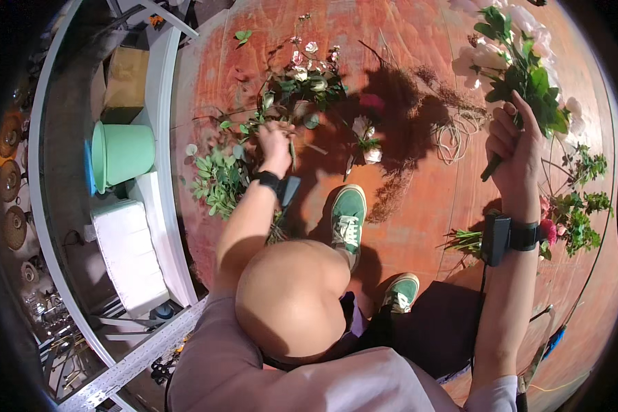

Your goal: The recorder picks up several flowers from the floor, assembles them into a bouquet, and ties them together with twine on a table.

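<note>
My right hand (517,145) is closed around the stems of a bouquet (539,79), with pale pink and white blooms and dark green leaves; the stem ends stick out below my fist. Down at the left, my left hand (276,146) has its fingers curled among greenery on the floor. What they grip, if anything, is hard to make out. Close beside that hand lie a bunch of leafy green sprigs (216,184) and a spread of small white and pink roses (312,77). A few cream roses (368,141) lie further right.
Dry reddish-brown twigs (395,192) and a loose coil of twine (454,139) lie on the reddish wooden floor (419,233). Green sprigs (584,220) with a red flower rest beyond my right forearm. At left, a shelf frame holds a mint-green bucket (127,156), a white package (130,254) and a cardboard box (126,79).
</note>
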The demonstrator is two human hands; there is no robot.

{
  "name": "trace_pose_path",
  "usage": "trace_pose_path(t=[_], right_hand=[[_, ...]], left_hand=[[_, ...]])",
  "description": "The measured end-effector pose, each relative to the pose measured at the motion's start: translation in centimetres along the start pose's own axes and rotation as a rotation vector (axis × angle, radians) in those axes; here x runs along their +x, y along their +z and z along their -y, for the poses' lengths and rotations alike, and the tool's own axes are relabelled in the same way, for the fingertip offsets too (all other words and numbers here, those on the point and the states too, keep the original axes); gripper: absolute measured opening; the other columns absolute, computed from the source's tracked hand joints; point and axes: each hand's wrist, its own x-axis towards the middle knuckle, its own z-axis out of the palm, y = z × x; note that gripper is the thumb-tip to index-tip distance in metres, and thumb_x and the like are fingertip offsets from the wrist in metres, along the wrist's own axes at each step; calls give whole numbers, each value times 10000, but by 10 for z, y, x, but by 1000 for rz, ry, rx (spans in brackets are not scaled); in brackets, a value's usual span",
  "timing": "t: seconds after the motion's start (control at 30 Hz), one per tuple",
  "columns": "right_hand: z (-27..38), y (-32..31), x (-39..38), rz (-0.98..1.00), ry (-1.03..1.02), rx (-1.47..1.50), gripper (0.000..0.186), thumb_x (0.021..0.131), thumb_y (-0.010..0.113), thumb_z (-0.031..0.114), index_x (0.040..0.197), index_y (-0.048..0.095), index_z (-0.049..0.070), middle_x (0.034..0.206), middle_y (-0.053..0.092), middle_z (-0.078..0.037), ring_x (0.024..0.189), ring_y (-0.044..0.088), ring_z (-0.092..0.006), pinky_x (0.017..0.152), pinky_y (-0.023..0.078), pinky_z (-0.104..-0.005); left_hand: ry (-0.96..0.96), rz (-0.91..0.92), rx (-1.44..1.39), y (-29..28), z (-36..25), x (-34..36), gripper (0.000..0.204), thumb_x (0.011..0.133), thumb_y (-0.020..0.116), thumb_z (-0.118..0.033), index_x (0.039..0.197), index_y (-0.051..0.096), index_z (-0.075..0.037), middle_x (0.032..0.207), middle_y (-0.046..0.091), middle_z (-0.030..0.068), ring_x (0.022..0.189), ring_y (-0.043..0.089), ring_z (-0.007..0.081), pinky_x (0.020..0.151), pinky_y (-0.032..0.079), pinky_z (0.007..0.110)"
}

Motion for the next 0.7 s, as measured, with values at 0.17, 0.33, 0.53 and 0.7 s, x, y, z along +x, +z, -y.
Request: trace_pose_path(t=[0.17,0.33,0.53,0.7], right_hand=[[-11,12,3,77,66,42,240,979,611,253,804,497,135,624,317,77,474,227,-33,398,173,-209],[-12,19,-4,61,66,-28,237,970,623,263,801,505,146,629,335,82,481,239,-29,404,170,-205],[-10,13,0,64,44,-11,229,966,633,244,803,512,139,629,346,79,485,251,-29,404,183,-206],[-4,15,-4,57,29,11,222,982,610,222,808,513,122,627,323,76,484,238,-31,400,173,-208]], left_hand=[[18,191,-79,-79,-106,-30,120,1019,450,-178,918,458,-115,691,407,-5,577,428,148,532,389,324],[164,112,300,-140,-144,-121,221,1047,449,-307,1060,529,-101,711,395,-21,598,415,120,508,369,290],[236,-119,772,-222,-81,-158,376,1049,427,-396,1194,541,-69,977,580,63,841,587,181,672,513,363],[-659,62,254,-118,-175,-286,490,1025,427,-473,1304,520,-81,1242,580,118,1097,585,240,901,496,397]])
